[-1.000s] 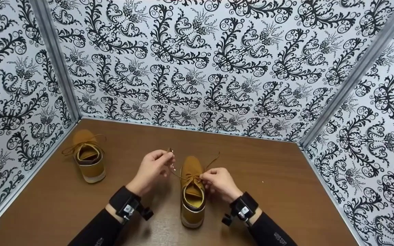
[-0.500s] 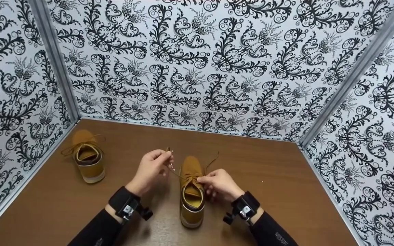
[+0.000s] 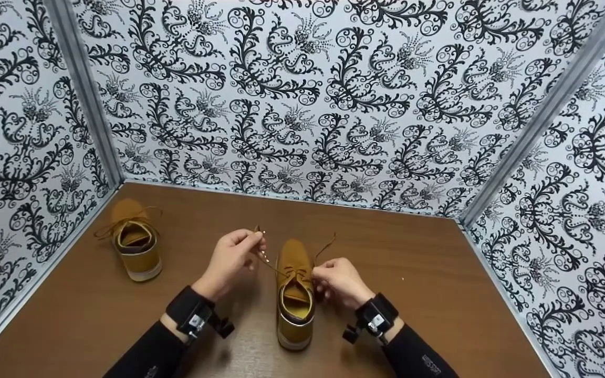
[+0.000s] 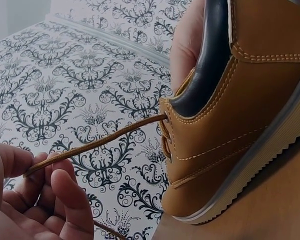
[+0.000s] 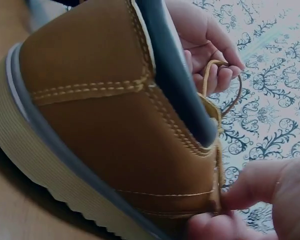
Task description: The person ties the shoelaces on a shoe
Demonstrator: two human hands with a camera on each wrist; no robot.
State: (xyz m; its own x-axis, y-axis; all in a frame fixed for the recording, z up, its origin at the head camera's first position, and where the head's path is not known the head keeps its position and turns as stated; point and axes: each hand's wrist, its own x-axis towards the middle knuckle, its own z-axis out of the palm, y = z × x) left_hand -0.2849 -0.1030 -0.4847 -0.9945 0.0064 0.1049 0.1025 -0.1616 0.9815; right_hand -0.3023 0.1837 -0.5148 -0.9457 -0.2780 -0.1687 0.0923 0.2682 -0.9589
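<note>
A tan lace-up shoe stands on the table, toe pointing away, with a dark padded collar. My left hand, left of the toe, pinches a brown shoelace that runs taut to an eyelet. In the right wrist view this left hand shows behind the collar with the lace looping from its fingers. My right hand is at the shoe's right eyelet edge, thumb and finger pinching the lace there; its free end sticks up beyond the hand. The right fingertips press close to the upper.
A matching tan shoe with its lace in a bow stands at the table's back left. Patterned panels with grey metal strips enclose the brown table. Each wrist wears a black camera strap.
My right hand moved slightly onto the shoe's eyelets, then back out to its right edge. The left hand keeps its hold on the lace, almost still.
</note>
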